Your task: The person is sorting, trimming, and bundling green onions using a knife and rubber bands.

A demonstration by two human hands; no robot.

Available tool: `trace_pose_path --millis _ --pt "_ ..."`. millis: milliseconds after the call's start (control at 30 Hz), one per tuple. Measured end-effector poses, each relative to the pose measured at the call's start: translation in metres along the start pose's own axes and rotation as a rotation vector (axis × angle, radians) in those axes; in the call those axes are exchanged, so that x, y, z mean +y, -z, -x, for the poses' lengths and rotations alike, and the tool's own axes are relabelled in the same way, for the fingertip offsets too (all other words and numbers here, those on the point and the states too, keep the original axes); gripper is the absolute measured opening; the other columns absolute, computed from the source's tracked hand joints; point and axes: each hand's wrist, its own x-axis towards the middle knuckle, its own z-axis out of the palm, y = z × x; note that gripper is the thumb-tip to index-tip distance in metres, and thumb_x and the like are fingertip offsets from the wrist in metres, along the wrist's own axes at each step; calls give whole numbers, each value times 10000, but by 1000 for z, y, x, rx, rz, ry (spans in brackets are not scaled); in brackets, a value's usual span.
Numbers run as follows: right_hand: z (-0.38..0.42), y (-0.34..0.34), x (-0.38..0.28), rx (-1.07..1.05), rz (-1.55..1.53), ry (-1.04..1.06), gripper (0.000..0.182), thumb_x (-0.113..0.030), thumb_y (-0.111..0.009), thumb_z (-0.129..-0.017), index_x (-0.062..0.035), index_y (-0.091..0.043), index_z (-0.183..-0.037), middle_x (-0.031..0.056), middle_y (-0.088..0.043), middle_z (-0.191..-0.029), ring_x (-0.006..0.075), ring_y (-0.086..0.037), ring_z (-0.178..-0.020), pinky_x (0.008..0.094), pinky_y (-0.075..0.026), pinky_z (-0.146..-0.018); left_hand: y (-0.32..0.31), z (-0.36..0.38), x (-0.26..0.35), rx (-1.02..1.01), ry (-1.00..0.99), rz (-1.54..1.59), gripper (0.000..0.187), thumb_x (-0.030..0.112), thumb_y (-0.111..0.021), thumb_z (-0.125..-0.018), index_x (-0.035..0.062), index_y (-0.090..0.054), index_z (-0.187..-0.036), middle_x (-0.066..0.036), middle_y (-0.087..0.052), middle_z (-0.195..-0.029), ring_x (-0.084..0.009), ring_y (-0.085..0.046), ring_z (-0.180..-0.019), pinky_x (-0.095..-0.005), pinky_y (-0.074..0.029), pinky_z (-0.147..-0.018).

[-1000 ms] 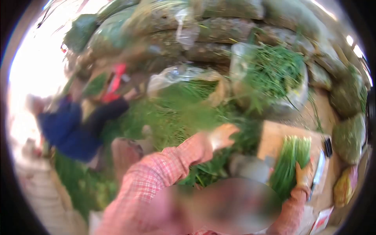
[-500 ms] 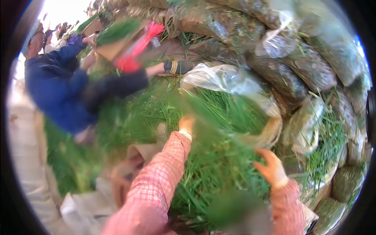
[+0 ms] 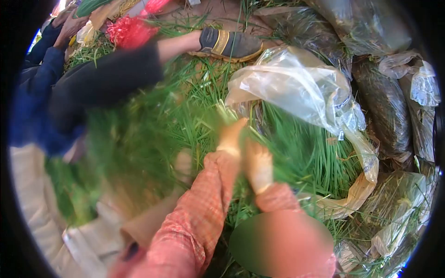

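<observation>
Both my hands are close together over a mass of long green stalks (image 3: 320, 157). Blurred by motion, my left hand (image 3: 230, 135) is closed around a bunch of green stalks (image 3: 226, 112), whose pale ends stick out just beyond it. Beside it, my right hand (image 3: 258, 163) points forward against the leaves, its fingers smeared and partly hidden; whether they grip cannot be made out. To the right, a clear plastic bag (image 3: 287, 85) lies with its mouth spread around many stalks.
At left, another person sits with a dark trouser leg (image 3: 111, 76) and a shoe (image 3: 232, 45) stretched across the greens. Pink-red strings (image 3: 132, 31) lie beyond that leg. Filled plastic bags (image 3: 382, 109) are stacked on the right. A blurred round shape (image 3: 278, 243) covers the lower middle.
My right hand has moved left from beside the bag to my left hand. The view has shifted closer to the bag, and the other person's hands now sit at the upper left edge.
</observation>
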Motion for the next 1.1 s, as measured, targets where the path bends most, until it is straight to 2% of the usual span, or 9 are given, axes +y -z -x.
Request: trace_pose_path --millis 133,200,367,533,567,667,733,867,1100 --pt "3 72 7 91 -389 194 338 -54 -569 -737 -39 -543 -1073 125 -575 -954 315 -545 -883 415 -430 -773 17 7 -7 -165 -50 191 259 151 -631 -800 32 -590 -1026 -96 -611 -916 -192 -581 -855 -295 -465 -737" --pt "0 105 42 257 -347 44 217 -56 -565 -753 -45 -610 -964 141 -600 -877 311 -566 -834 414 -439 -767 16 28 2 -179 -88 154 234 112 -609 -810 26 -584 -1027 -100 -611 -914 -201 -594 -861 -297 -476 -763" --pt "-68 180 136 -122 -221 -205 300 -214 -531 -793 -50 -636 -1023 187 -624 -1006 313 -587 -980 358 -445 -868 -20 65 12 -498 -94 255 213 102 -607 -809 6 -584 -997 -77 -609 -890 -176 -598 -789 -311 -485 -722" --pt "-149 209 171 297 -311 -302 345 -164 -595 -785 15 -585 -1080 180 -624 -1049 244 -596 -959 327 -440 -843 -15 36 -2 -560 -281 -31 196 117 -552 -834 -9 -593 -978 -83 -619 -905 -159 -589 -821 -282 -475 -739" --pt "-145 207 155 273 -225 -297 295 -135 -586 -778 -3 -605 -1041 175 -630 -1021 252 -605 -936 330 -452 -822 4 28 -16 -551 -580 -250 211 91 -493 -859 -9 -593 -1017 -86 -620 -915 -160 -582 -833 -279 -468 -759" --pt "-88 158 95 134 -334 -49 176 -76 -568 -750 -60 -648 -906 156 -638 -911 282 -618 -854 352 -482 -755 32 41 -17 -333 25 235 234 27 -463 -862 0 -589 -1057 -87 -621 -947 -164 -575 -877 -281 -457 -801" --pt "-49 106 70 69 -313 44 104 -123 -577 -754 -76 -626 -833 162 -622 -801 342 -598 -763 427 -480 -711 45 39 -26 -380 -66 108 250 -4 -455 -856 8 -589 -1066 -85 -619 -959 -161 -572 -892 -287 -453 -815" --pt "-30 68 49 24 293 102 282 -250 -677 -665 -107 -519 -851 73 -554 -828 231 -546 -761 369 -422 -658 44 44 -25 -311 -116 -36 310 175 -606 -783 36 -557 -1055 -82 -600 -888 -227 -581 -844 -350 -473 -778" --pt "-5 52 65 -36 483 133 114 -155 -605 -701 -140 -525 -782 21 -536 -658 204 -534 -667 371 -406 -606 36 65 -20 -246 -149 141 388 84 -555 -821 -6 -491 -1192 -133 -576 -1099 -234 -559 -999 -338 -447 -870"
